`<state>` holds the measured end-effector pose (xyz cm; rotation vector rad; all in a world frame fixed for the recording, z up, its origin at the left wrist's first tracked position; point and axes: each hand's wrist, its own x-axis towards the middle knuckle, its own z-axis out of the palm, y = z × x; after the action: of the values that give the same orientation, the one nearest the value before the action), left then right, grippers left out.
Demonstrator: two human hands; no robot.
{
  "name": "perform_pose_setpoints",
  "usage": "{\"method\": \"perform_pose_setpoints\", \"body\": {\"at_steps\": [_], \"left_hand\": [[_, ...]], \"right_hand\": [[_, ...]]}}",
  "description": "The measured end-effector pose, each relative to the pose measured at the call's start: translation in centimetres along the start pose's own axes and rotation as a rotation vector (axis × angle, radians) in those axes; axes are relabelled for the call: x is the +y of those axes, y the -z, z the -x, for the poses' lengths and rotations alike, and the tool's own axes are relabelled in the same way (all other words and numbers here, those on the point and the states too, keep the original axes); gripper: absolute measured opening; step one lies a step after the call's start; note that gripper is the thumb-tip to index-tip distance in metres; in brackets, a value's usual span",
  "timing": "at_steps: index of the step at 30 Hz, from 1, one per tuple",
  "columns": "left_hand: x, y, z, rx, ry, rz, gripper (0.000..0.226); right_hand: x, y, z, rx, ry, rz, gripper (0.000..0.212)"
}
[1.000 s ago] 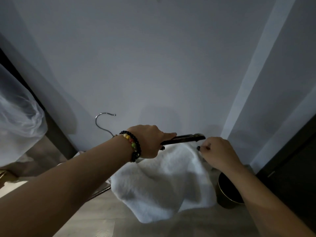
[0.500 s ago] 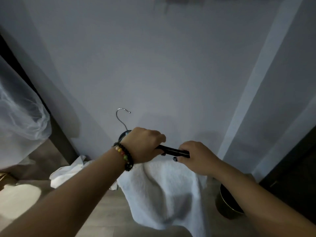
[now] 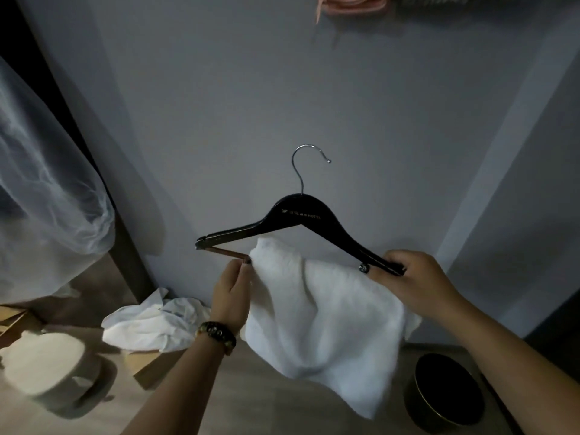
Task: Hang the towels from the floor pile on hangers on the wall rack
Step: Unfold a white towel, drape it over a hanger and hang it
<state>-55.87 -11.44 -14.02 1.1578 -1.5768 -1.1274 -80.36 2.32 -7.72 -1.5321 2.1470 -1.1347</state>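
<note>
A black wooden hanger (image 3: pixel 295 216) with a silver hook is held upright in front of the grey wall. A white towel (image 3: pixel 326 318) drapes over its lower bar and hangs down. My left hand (image 3: pixel 233 295), with a bead bracelet on the wrist, pinches the towel's left edge at the bar. My right hand (image 3: pixel 411 277) grips the hanger's right end. Crumpled white towels (image 3: pixel 150 323) lie in a pile on the floor at the wall. At the top edge a pink towel (image 3: pixel 348 3) hangs from above.
A sheer white curtain (image 3: pixel 40 196) hangs at the left beside a dark frame. A black round bin (image 3: pixel 445 394) stands on the floor at the lower right. A pale round object (image 3: pixel 44 365) and a wooden piece sit at the lower left.
The hanger has turned from edge-on to upright and facing me, and risen. My left hand left the hanger's top for the towel's left edge. The view has tilted up.
</note>
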Motion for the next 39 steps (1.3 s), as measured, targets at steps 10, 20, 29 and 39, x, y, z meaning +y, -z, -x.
{"method": "perform_pose_setpoints", "body": {"at_steps": [10,20,29,39], "left_hand": [[1.6,-4.0,0.9,-0.2,-0.036,0.052,0.024],[-2.8,-0.3,-1.5,-0.027,0.226,-0.206,0.036],[0.3,2.4,-1.7,-0.621,0.329,0.413,0.074],[-1.3,-1.4,-2.6,0.075,0.146,-0.275,0.069]], "right_hand": [[0.6,-2.7,0.9,-0.264,-0.105,0.01,0.038],[1.8,0.0,1.9,0.016,-0.143,-0.009,0.047],[0.4,1.5,1.7,-0.011,-0.092,-0.016,0.046],[-2.8,0.2,-0.2,-0.006,-0.166,-0.025,0.042]]}}
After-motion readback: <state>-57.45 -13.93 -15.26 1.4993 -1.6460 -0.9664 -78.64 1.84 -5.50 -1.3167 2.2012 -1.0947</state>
